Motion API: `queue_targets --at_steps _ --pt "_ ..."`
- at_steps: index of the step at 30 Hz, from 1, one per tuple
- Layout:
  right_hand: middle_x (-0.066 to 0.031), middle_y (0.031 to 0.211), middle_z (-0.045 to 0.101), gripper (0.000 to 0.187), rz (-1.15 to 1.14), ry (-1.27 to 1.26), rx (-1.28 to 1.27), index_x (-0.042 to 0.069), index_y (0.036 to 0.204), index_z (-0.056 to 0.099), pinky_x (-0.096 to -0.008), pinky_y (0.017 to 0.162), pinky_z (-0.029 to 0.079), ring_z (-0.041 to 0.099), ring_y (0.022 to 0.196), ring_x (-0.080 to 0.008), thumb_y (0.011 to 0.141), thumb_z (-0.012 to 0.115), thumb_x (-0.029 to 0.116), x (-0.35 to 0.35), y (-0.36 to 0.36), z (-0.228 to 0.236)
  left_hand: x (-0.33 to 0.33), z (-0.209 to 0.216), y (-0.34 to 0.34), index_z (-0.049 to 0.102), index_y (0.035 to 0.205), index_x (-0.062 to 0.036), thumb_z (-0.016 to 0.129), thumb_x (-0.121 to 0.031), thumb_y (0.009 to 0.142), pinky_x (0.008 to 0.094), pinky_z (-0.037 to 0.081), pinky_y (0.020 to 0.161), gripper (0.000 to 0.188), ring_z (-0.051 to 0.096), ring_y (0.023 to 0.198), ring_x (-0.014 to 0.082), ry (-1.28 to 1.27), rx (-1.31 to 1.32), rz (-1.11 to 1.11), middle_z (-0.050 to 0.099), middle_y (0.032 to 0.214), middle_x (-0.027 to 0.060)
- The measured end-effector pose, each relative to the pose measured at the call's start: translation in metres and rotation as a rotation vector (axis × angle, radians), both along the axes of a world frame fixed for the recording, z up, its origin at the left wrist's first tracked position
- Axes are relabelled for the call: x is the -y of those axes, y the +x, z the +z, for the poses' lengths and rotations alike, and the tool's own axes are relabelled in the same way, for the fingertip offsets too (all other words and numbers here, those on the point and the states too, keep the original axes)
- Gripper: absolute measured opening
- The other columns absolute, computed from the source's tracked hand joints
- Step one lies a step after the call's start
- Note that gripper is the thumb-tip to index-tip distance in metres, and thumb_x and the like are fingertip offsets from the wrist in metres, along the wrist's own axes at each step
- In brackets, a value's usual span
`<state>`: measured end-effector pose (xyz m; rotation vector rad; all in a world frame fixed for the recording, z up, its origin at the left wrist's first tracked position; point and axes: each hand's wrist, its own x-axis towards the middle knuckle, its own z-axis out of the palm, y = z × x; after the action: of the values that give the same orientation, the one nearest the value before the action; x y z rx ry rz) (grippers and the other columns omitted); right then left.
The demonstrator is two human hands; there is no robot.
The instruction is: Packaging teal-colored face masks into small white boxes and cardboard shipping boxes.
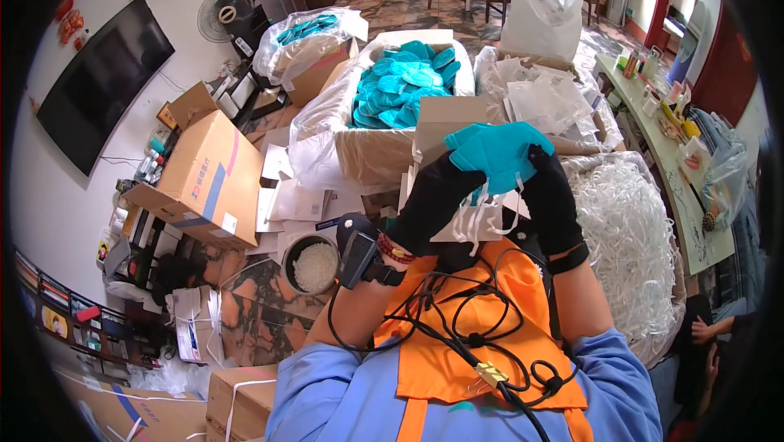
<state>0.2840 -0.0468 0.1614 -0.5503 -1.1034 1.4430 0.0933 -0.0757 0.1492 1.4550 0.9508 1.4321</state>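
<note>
Between my hands is a small stack of teal face masks (pixel 494 152), held up over my lap with white ear straps dangling below. My left hand (pixel 431 201), in a black glove, is closed on the stack's left side. On the other side, my right hand (pixel 551 197), also black-gloved, grips the masks by their right edge. Just behind them stands an upright cardboard flap or small box (pixel 449 115). A plastic-lined carton (pixel 376 152) heaped with loose teal masks (pixel 400 82) lies beyond my left hand. To the right of my right hand, a lined box holds tangled white straps (pixel 625 238).
Clear plastic packets (pixel 551 103) fill a carton at the far right. An open cardboard box (pixel 208 180) stands at left, near a pot of white pellets (pixel 314 266). Black cables (pixel 457 311) lie across my orange apron. Another person's hand (pixel 709 329) shows at the right edge.
</note>
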Motion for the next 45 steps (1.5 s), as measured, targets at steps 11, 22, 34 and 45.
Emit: queue_targets --at_steps 11,22,34,45 --pt "0.006 0.086 0.062 0.022 -0.128 -0.026 0.377 0.013 0.104 0.065 -0.0215 0.056 0.039 0.054 0.071 -0.0043 0.086 0.066 0.025 -0.01 0.006 0.006 -0.009 -0.017 0.018 0.054 0.112 -0.0005 0.077 -0.017 0.075 0.0326 0.051 0.078 0.047 0.063 0.091 0.0217 0.162 -0.118 0.102 0.065 0.1 0.0129" --pt "0.0037 0.088 0.064 0.024 -0.285 0.012 0.272 0.014 0.102 0.066 -0.0229 0.058 0.042 0.057 0.074 -0.0065 0.083 0.07 0.027 -0.02 0.014 0.003 -0.01 -0.02 0.016 0.061 0.097 -0.0053 0.06 -0.022 0.089 0.0329 0.049 0.065 0.019 0.065 0.074 0.0197 0.229 -0.614 0.389 0.065 0.081 0.0084" --pt "0.001 0.089 0.063 0.025 -0.339 -0.133 0.183 0.011 0.104 0.063 -0.0227 0.061 0.043 0.057 0.075 -0.0086 0.085 0.067 0.025 -0.048 0.072 0.013 0.007 -0.012 -0.04 0.054 0.088 -0.0046 0.051 -0.024 0.096 0.0307 0.049 0.07 0.021 0.059 0.067 0.0169 -0.222 0.241 -0.467 0.057 0.071 0.005" --pt "-0.0082 0.104 0.064 0.028 -0.218 -0.146 -0.111 0.002 0.113 0.058 -0.0325 0.082 0.053 0.064 0.094 -0.0196 0.09 0.063 0.018 -0.057 0.066 0.003 -0.018 -0.039 -0.033 0.064 0.112 -0.0247 0.063 -0.017 0.084 0.0342 0.052 0.078 0.029 0.059 0.095 0.0224 0.665 -1.026 0.251 0.06 0.112 0.0023"
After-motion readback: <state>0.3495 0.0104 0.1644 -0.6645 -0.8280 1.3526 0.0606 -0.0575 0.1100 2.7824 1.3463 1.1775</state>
